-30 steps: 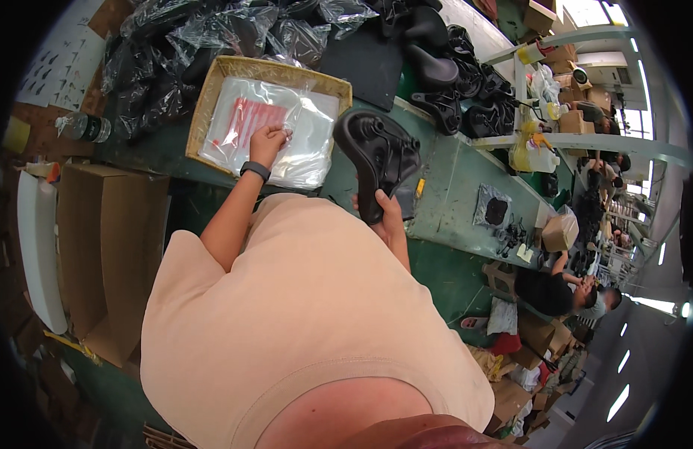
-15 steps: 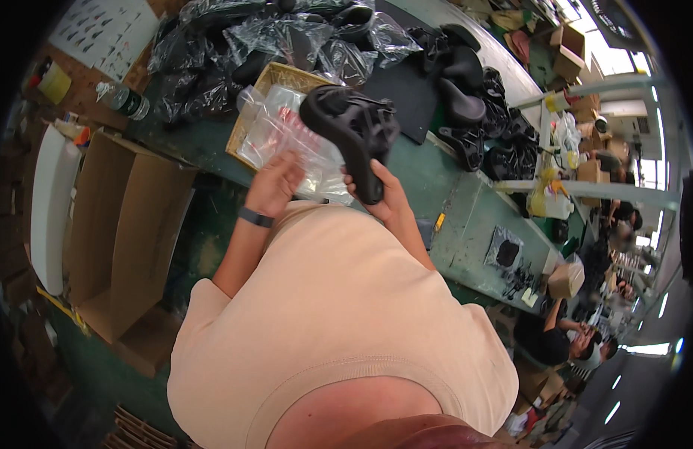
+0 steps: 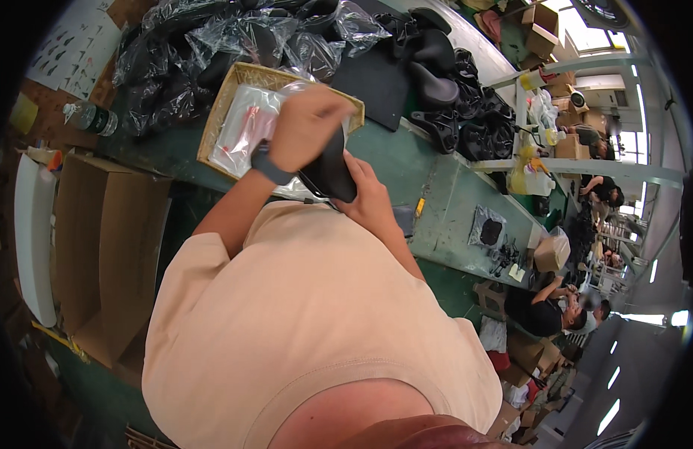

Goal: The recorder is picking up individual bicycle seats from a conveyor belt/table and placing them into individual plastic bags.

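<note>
A black bicycle saddle (image 3: 331, 170) is in my right hand (image 3: 372, 196), just in front of my body, its narrow end toward me. The fingers of that hand are closed around the narrow end. My left hand (image 3: 309, 129), with a dark watch on its wrist, is over the saddle's far part and hides much of it. Motion blurs the left fingers, so I cannot make out whether they grip anything. Under and beyond the hands is a yellow woven basket (image 3: 213, 129) holding clear plastic bags (image 3: 245, 123) with red printing.
Plastic-wrapped black saddles (image 3: 242, 41) are heaped beyond the basket. Unwrapped saddles (image 3: 436, 86) lie to the right, near a dark board (image 3: 373, 84). A yellow-handled cutter (image 3: 420, 207) lies on the green table (image 3: 451, 187). A tall cardboard box (image 3: 111, 254) stands left; people (image 3: 541, 310) sit farther right.
My left hand has moved from beside the bags up and right, across the saddle. The saddle has turned and come lower and left with my right hand.
</note>
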Motion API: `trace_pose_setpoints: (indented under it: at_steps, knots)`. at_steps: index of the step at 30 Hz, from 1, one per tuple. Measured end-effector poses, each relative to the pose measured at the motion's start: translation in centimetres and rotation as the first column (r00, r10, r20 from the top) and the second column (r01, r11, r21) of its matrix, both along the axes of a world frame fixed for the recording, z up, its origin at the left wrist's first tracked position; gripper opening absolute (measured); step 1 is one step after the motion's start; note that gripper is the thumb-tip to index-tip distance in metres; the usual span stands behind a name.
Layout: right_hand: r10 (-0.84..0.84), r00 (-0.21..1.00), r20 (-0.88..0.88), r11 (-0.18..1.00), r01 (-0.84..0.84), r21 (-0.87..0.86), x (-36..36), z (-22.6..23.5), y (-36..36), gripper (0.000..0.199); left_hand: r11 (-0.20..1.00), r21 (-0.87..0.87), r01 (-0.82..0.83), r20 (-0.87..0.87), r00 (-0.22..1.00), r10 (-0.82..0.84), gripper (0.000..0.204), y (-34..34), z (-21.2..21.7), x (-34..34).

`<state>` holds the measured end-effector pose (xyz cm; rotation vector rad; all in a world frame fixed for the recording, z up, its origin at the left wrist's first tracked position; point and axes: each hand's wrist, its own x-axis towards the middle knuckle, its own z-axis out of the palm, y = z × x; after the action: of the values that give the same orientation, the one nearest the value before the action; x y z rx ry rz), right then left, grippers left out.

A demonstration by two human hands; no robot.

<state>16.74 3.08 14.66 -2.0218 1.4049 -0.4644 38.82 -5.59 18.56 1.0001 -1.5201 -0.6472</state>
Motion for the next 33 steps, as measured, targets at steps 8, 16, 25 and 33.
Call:
trace_pose_setpoints:
  at_steps: [8, 16, 25, 33]
  knots:
    - [-0.105, 0.949, 0.299, 0.959, 0.018, 0.282, -2.0, -2.0, 1.5, 0.083, 0.805, -0.359, 0.473, 0.68, 0.723, -0.121, 0.023, 3.4, 2.6, -3.9]
    - [-0.626, 0.408, 0.664, 0.737, 0.031, 0.676, -1.6, -0.4, 3.0, 0.074, 0.975, -0.124, -0.182, 0.354, 0.91, 0.215, 0.021, 8.1, 1.0, -1.7]
    - [-0.303, 0.878, 0.37, 0.952, 0.295, 0.08, -0.2, -4.8, 2.4, 0.097, 0.887, -0.413, -0.207, 0.089, 0.96, 0.265, 0.013, 6.6, 0.2, -3.1]
    - [-0.583, 0.543, 0.605, 0.746, 0.062, 0.663, 1.3, -4.7, 2.2, 0.071, 1.0, -0.03, -0.006, -0.091, 0.996, 0.004, 0.007, 12.5, -1.9, -0.5]
